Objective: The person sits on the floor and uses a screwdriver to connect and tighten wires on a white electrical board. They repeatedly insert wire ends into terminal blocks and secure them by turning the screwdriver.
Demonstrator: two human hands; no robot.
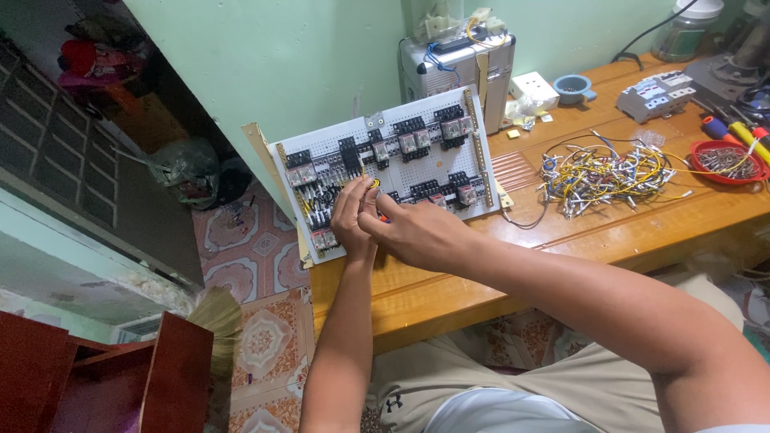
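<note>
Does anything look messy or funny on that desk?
Yes. The white panel leans tilted at the wooden desk's left end, one corner hanging past the edge. Beside it, a tangle of loose wires sprawls in a messy heap.

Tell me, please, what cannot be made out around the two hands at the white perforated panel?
- Head view: the right hand covers the panel's lower middle.
- Its fingertips, and those of the left hand, crowd the yellow wire; the grip is too small to judge.
- Markings on the black relay blocks are too small.
</note>
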